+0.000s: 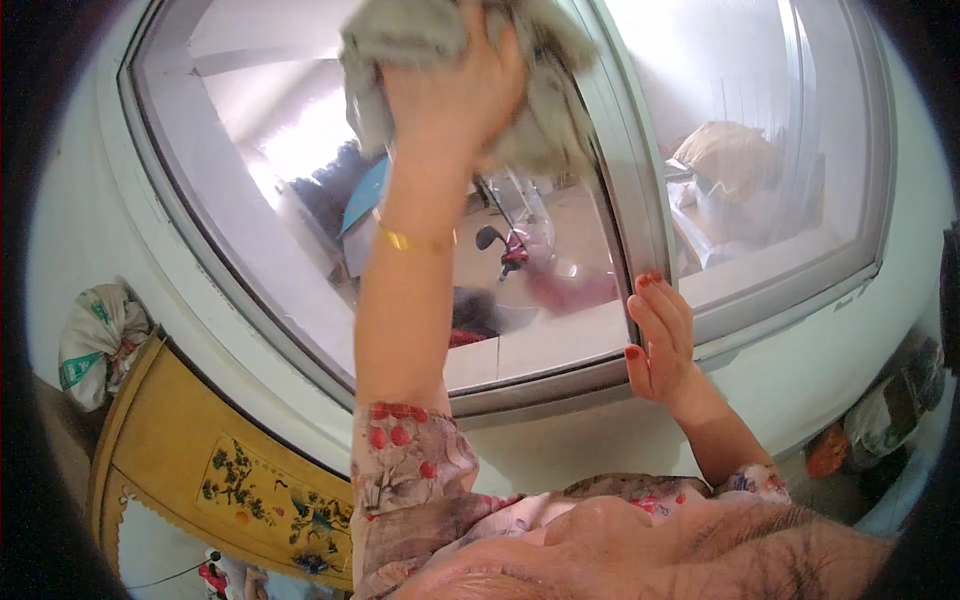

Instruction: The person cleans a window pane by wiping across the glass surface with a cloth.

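My left hand [455, 95] is raised high and presses a bunched grey-green cloth [400, 35] against the glass of the sliding window [560, 245]. Part of the cloth hangs out beyond the fingers on both sides, and a gold bracelet [400, 240] circles the wrist. Lower and to the right, my right hand [662, 335] lies against the upright metal frame [640, 200] between the two panes. Its fingers are stretched out, the thumb apart, and nothing is held in it.
A yellow wooden cabinet [165, 450] with painted trees stands at lower left, a white sack [100, 340] beside it. Bagged items [880, 425] lie at the right edge. Behind the glass appear a scooter [520, 245] and a tan covered bundle [730, 155].
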The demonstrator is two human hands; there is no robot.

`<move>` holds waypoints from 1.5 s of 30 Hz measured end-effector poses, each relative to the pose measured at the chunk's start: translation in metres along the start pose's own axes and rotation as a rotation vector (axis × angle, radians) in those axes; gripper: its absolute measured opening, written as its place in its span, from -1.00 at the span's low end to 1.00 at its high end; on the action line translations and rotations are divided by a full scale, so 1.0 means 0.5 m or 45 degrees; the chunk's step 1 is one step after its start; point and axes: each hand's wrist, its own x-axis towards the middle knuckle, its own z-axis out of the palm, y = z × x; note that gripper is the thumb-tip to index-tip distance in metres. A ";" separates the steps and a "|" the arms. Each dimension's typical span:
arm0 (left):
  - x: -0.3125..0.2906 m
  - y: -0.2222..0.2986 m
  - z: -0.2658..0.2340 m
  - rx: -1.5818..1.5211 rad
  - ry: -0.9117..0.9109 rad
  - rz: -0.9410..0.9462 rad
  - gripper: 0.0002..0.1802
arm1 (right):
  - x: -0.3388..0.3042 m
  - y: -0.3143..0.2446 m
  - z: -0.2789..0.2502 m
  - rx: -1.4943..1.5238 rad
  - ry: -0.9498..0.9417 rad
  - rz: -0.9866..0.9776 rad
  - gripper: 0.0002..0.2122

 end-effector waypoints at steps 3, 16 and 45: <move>0.074 -0.005 -0.015 -0.048 0.535 -0.039 -0.66 | -0.003 -0.003 0.002 -0.003 0.013 0.032 -0.60; -0.364 0.138 0.036 -0.641 -0.111 0.086 -0.53 | -0.008 0.001 0.003 -0.018 0.029 0.034 -0.58; -0.057 -0.213 -0.021 0.649 0.256 0.048 -0.51 | 0.029 -0.046 0.054 -0.316 -0.353 0.175 -0.44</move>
